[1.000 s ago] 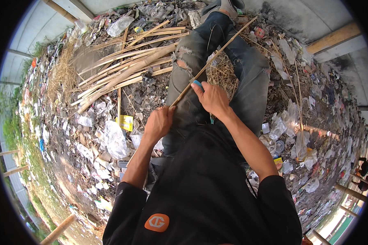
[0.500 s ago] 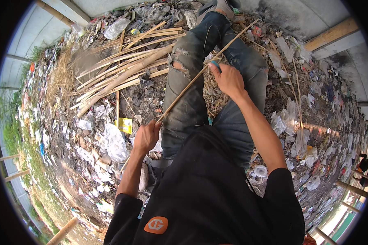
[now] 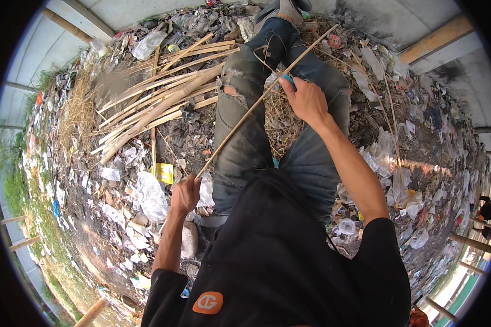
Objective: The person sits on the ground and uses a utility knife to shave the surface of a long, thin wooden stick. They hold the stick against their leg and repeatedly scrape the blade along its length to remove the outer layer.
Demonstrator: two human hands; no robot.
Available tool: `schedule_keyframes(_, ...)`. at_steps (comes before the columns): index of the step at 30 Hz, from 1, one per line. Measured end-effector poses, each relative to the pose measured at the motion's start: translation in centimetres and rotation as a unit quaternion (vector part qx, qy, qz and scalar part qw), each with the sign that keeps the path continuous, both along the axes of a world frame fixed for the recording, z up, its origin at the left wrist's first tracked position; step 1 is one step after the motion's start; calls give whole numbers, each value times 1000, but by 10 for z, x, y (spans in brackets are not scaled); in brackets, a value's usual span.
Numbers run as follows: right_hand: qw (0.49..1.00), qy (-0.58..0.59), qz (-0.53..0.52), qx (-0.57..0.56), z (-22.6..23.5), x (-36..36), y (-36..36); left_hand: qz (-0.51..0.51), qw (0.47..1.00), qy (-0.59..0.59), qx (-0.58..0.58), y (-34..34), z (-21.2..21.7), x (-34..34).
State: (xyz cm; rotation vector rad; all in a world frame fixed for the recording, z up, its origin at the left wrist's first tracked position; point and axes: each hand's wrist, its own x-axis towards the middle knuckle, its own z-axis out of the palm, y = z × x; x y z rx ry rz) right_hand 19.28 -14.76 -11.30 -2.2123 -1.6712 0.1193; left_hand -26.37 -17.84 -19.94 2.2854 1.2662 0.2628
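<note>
Yellow package: flat (image 3: 164, 173), lying on littered ground just left of the left knee.
Stick: thin tan bamboo strip (image 3: 256, 103), slanting across ripped jeans (image 3: 240, 136).
Left hand: (image 3: 185, 194) grip fisted around the lower end.
Right hand: (image 3: 306, 101) grip closed on a blue-handled tool (image 3: 289, 81) at the strip.
Pile: split bamboo slats (image 3: 158, 106), left.

Two hands, left (image 3: 185, 193) and right (image 3: 306, 99), grip one thin bamboo strip (image 3: 256, 103). One pile of split bamboo (image 3: 158, 106). One yellow packet (image 3: 164, 173).

small yellow packet (image 3: 164, 173) on the littered ground left of the legs, clear plastic bag (image 3: 150, 196) just below it
</note>
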Motion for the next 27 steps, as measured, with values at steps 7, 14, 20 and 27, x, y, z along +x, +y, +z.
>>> schedule_keyframes(7, 997, 15, 73, -5, -15, -35, -18, 17, 999, 29, 4, -6, -17, -25)
schedule_keyframes(14, 999, -10, -26, 24, 5, 20, -10, 30, 998, 42, -26, -16, -32, -69)
schedule_keyframes(20, 998, -30, 41, 34, -7, 0, -4, 49, 996, 59, -37, -27, -53, -109)
schedule_keyframes(27, 964, 38, -257, 50, 25, 201, 12, 49, 994, 85, -38, -47, -51, -167)
